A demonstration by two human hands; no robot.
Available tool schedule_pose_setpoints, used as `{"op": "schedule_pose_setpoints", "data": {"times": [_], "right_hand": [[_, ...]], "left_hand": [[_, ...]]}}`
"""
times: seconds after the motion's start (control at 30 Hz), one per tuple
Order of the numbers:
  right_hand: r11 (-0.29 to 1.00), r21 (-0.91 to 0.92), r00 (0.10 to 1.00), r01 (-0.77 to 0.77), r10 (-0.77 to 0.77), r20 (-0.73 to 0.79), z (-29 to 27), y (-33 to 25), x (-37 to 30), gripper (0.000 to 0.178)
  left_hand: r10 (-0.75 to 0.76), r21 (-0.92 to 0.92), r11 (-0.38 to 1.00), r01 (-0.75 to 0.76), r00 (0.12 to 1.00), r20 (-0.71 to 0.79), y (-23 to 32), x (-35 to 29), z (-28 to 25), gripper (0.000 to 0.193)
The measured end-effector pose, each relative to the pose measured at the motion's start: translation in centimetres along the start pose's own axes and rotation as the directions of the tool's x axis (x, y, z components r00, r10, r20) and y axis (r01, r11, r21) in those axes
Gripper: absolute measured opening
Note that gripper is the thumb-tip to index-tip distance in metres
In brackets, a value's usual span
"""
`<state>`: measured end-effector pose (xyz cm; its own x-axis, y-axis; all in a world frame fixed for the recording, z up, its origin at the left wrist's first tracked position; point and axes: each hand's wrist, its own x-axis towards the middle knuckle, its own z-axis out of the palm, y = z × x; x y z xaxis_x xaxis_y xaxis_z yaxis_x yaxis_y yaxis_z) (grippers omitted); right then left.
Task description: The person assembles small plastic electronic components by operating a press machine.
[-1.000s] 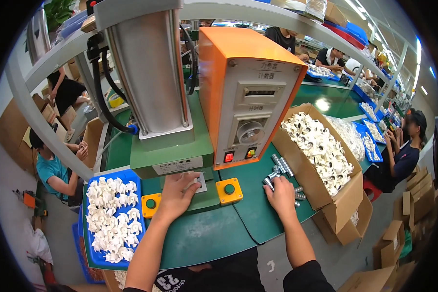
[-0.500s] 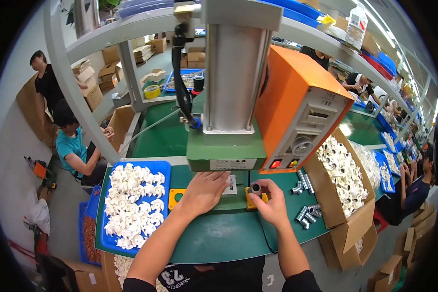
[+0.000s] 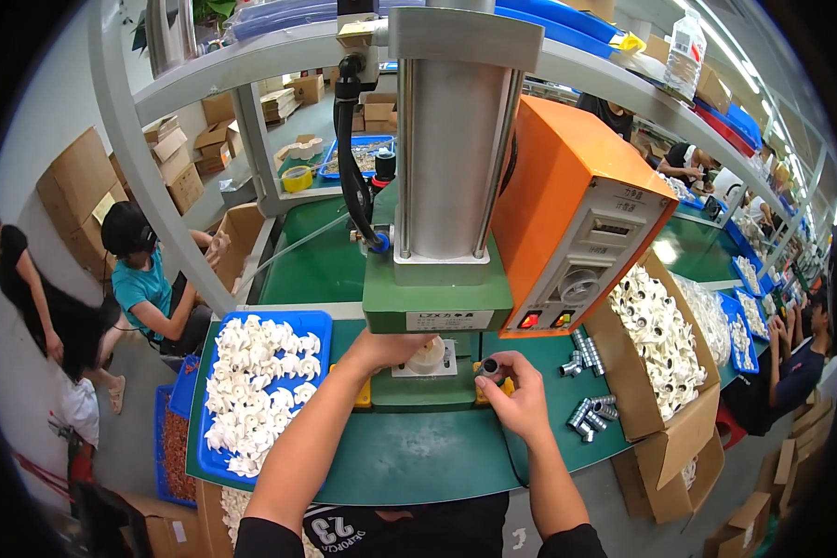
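A white plastic piece (image 3: 427,357) sits on the pale metal plate (image 3: 449,364) at the base of the press, directly below the green press head (image 3: 437,299). The left hand (image 3: 392,348) reaches in from the left, right at the piece, with its fingers running behind it beneath the head; they are largely hidden there, so I cannot tell whether they are clamped on the piece or only resting against it.

The right hand (image 3: 517,394) is just right of the plate, thumb and fingers clamped on a short dark metal sleeve (image 3: 489,367), its open end showing. A yellow button box (image 3: 481,395) is partly covered by that hand; another yellow box (image 3: 364,395) shows beside the left forearm.

Farther right on the green counter (image 3: 418,456) lie two loose groups of metal sleeves, a nearer cluster (image 3: 591,418) and a farther cluster (image 3: 586,353). Beside them stands an open cardboard box (image 3: 618,381) heaped with white pieces. An orange control box (image 3: 553,214) stands right of the press cylinder (image 3: 446,167).

At the left end of the counter, a blue tray (image 3: 325,335) carries many more white pieces. Beyond it, a person in a teal shirt (image 3: 146,290) sits with both arms forward.
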<state>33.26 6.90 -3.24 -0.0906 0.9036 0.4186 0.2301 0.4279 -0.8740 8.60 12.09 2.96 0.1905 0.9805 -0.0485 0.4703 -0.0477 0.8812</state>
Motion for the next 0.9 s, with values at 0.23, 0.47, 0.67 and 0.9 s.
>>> {"op": "schedule_pose_setpoints", "data": {"times": [0.23,0.47,0.67,0.9], "right_hand": [[0.992,-0.115,0.999,-0.054,0.054,-0.001,3.1,-2.9,3.0,0.035],[0.969,-0.248,0.997,0.008,0.011,0.077,6.7,-1.8,5.8,0.033],[0.988,-0.152,0.997,-0.020,0.030,0.064,5.7,-2.9,3.7,0.032],[0.966,-0.172,0.972,0.192,-0.163,0.171,2.6,-0.8,-6.9,0.029]], "left_hand": [[0.126,0.067,0.991,-0.114,0.971,-0.202,-3.8,-1.1,2.0,0.044],[0.365,0.315,0.924,-0.215,0.738,-0.568,-4.1,-5.2,1.7,0.017],[0.501,0.634,0.763,-0.127,0.736,-0.456,-4.6,-11.4,0.7,0.014],[0.518,0.710,0.693,-0.122,0.770,-0.373,-5.1,-13.7,1.6,0.024]]}}
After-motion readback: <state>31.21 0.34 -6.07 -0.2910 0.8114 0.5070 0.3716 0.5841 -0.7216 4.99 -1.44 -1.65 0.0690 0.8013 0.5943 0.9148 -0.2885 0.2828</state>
